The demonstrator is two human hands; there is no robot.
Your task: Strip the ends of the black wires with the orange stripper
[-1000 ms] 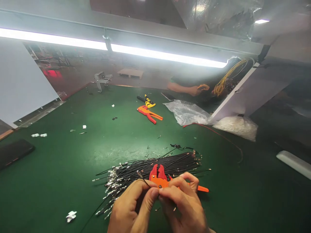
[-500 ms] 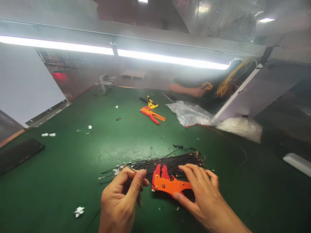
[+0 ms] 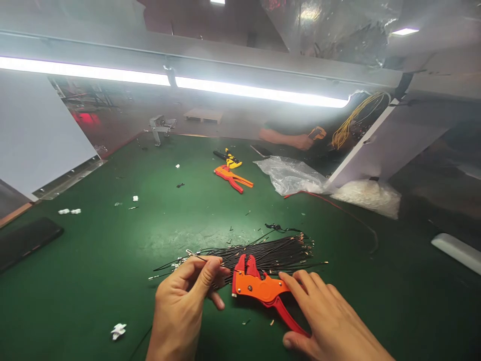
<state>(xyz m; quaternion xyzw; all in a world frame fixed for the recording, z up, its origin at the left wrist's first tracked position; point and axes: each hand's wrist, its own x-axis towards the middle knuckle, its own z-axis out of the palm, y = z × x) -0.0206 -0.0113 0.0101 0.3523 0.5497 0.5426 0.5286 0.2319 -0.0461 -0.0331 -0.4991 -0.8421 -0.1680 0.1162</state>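
My left hand (image 3: 182, 303) is closed, thumb against forefinger, pinching a thin black wire (image 3: 203, 259) that has a metal terminal at its left end. The wire's other end runs toward the red jaws of an orange and red wire stripper (image 3: 259, 285); whether it sits inside them I cannot tell. My right hand (image 3: 319, 311) grips the stripper, fingers over the orange upper handle and thumb at the end of the red lower handle. The handles are spread apart. Behind both hands lies a bundle of black wires (image 3: 270, 249), with metal terminals at left and bare copper ends at right.
A second orange and red stripper (image 3: 231, 178) and a yellow and black tool (image 3: 232, 161) lie farther back. Plastic bags (image 3: 291, 175) are at right, a dark flat object (image 3: 28, 243) at left. Another person's hand (image 3: 300, 142) holds a yellow-orange tool across the table.
The stripper's handles have spread apart, and my right thumb has moved down with the lower handle. My left hand still pinches the wire. The view has shifted slightly.
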